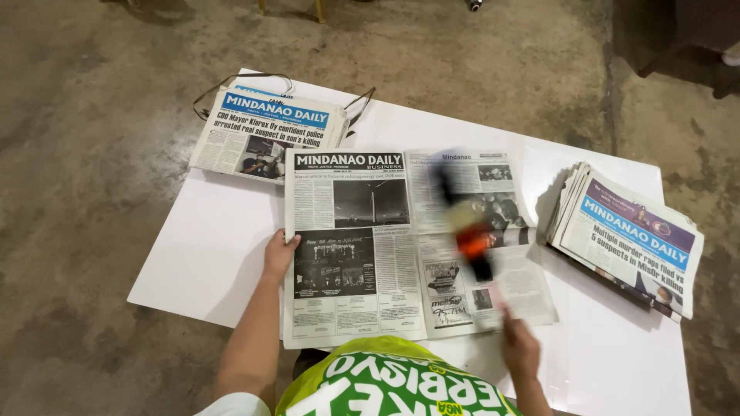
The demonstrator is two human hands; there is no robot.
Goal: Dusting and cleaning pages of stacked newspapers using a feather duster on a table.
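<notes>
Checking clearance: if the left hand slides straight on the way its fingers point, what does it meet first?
The left hand already rests on the open newspaper's left edge; straight on lies the folded newspaper at the white board's far-left corner.

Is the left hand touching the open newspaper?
Touching. The head view shows the left hand with its fingers pressed on the left edge of the open newspaper.

An open newspaper (385,246) lies spread flat, two pages showing, black-and-white print with dark photos. Its left edge sits under the left hand (279,254). A blurred black and orange tool (465,223) slants over the right page, above the right hand (520,348).
</notes>
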